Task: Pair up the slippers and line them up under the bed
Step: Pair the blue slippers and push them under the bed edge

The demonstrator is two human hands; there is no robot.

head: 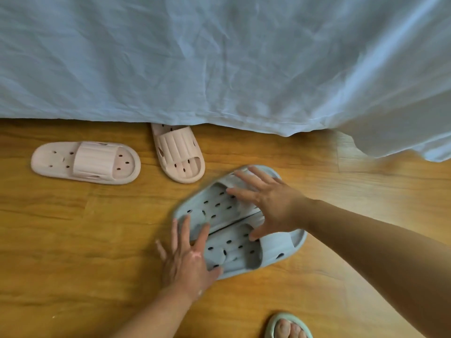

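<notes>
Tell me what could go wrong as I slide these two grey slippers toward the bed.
The left hand and right hand only press flat on the grey pair, so one slipper may slip ahead and split them. The pink slipper half under the bed sheet lies in the way. The other pink slipper lies sideways, unpaired.

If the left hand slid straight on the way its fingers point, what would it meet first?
Probably the upper blue slipper: the left hand already rests on the lower blue slipper, fingers pointing up-frame toward it.
</notes>
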